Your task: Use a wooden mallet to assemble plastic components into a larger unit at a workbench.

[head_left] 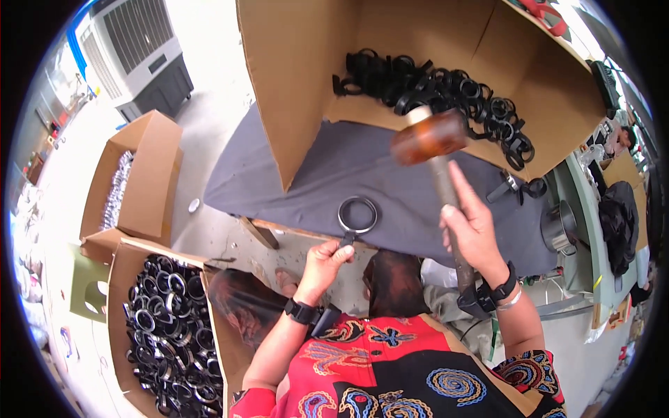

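My left hand is closed on the short black stem of a ring-shaped part, black with a silvery metal rim. Its ring lies over the near edge of the grey cloth. To the right, my right hand is wrapped round the handle of a mallet with an amber-brown head. The mallet is raised and slightly blurred, up and to the right of the ring and apart from it. Both wrists wear dark bands.
Black ring parts lie heaped in an open cardboard box at the table's far side. Lower left, another box holds black and silver rings. A long carton with shiny pieces and an air cooler stand beyond. A metal pot sits right.
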Available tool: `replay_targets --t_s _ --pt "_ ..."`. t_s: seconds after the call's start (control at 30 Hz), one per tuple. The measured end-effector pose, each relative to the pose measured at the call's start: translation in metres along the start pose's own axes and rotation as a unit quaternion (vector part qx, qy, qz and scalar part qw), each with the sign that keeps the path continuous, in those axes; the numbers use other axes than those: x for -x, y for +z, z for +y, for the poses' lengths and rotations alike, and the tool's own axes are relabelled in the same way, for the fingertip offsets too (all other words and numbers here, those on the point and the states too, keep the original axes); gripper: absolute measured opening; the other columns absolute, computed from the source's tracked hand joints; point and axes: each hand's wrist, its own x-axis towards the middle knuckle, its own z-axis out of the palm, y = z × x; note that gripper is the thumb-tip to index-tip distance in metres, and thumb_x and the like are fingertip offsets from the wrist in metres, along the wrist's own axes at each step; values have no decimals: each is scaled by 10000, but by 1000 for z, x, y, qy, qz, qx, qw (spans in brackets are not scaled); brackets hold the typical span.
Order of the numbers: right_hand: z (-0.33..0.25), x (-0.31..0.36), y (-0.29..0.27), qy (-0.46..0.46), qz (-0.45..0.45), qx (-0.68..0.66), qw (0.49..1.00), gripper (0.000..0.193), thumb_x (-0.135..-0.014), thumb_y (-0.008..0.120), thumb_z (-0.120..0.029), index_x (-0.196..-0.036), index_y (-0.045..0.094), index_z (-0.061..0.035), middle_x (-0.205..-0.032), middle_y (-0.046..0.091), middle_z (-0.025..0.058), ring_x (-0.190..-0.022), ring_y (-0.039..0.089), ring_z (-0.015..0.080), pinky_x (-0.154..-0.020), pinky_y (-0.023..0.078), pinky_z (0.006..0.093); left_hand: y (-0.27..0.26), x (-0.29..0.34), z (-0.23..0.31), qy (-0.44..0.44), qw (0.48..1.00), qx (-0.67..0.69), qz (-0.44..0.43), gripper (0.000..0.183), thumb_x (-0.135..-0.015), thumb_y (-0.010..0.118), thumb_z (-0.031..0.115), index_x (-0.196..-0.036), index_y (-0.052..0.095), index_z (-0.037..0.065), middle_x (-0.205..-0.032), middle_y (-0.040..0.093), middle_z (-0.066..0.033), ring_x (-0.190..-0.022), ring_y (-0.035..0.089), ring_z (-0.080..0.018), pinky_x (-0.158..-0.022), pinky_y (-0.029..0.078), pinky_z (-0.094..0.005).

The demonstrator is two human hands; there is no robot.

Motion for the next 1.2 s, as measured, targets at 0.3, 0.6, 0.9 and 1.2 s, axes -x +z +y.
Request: replay_targets --t_s 0.3,0.6,0.9,1.2 --pt "46 36 12 74 -85 -26 993 647 -902 512 -45 -1482 242 -141 -702 543 14 -481 472 55 -499 452 222 -2 -1 2 -10 999 28 -12 210 -891 640 215 -799 673 29 -755 660 -14 -751 583 -94 -756 461 -270" --pt "21 22 19 -214 -166 279 922 621 -852 604 -140 -1428 372 -153 -670 477 167 -579 523 371 -574 444 464 1 -1 -4 17 999 29 -6 225 -877 665 231 -785 669 25 -719 639 4 -717 560 -78 -711 458 -251" --pt "-16 -27 47 -189 -224 336 895 610 -863 580 -165 -1430 354 -182 -735 576 210 -632 575 397 -588 464 475 0 -4 2 1 996 -86 12 219 -879 661 227 -796 679 25 -725 649 -3 -713 569 -85 -709 465 -257" --pt "-12 -41 44 -140 -188 223 946 596 -891 544 -92 -1442 319 -119 -965 637 248 -812 671 338 -766 495 415 1 -4 -5 20 1000 11 7 222 -871 668 229 -797 684 20 -723 653 -9 -716 575 -81 -719 472 -263"
